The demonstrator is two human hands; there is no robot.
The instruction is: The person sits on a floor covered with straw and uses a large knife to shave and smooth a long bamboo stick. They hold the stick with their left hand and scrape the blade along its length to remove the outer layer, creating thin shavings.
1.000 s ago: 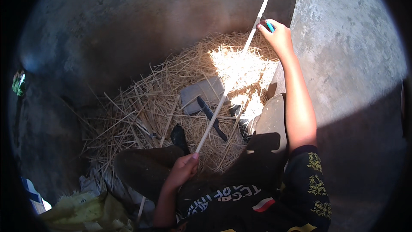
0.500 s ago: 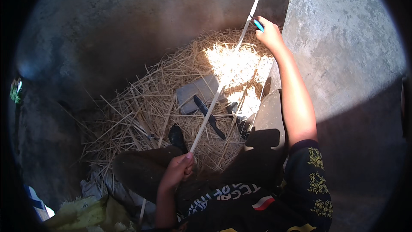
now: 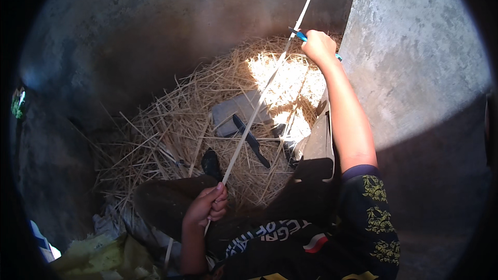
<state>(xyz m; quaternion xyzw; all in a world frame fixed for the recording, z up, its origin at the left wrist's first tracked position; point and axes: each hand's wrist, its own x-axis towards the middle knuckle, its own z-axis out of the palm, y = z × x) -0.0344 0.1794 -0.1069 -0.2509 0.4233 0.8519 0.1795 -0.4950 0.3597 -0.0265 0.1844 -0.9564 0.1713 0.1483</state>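
Note:
My left hand (image 3: 207, 206) is closed around the lower part of a long, thin pale strip (image 3: 244, 137), which looks like bamboo or wood. The strip slants up and to the right across the view. Near its far end, my right hand (image 3: 318, 47) grips a blue utility knife (image 3: 301, 36). Its dark blade crosses the strip, though I cannot tell how deep it bites. The knife's rear end pokes out behind my right hand. Below the strip lies a black knife (image 3: 251, 141), partly on the straw and beside a grey block.
Loose straw-like shavings (image 3: 171, 119) cover the floor around the grey block (image 3: 228, 116). A concrete wall (image 3: 129, 36) curves behind, and another grey wall (image 3: 415, 57) stands close on the right. Yellowish sacking (image 3: 98, 259) lies at lower left. My bent legs (image 3: 168, 202) frame the work area.
My right hand has turned, and the utility knife's blade now lies across the strip a little lower in view. The strip and my left hand have shifted slightly left.

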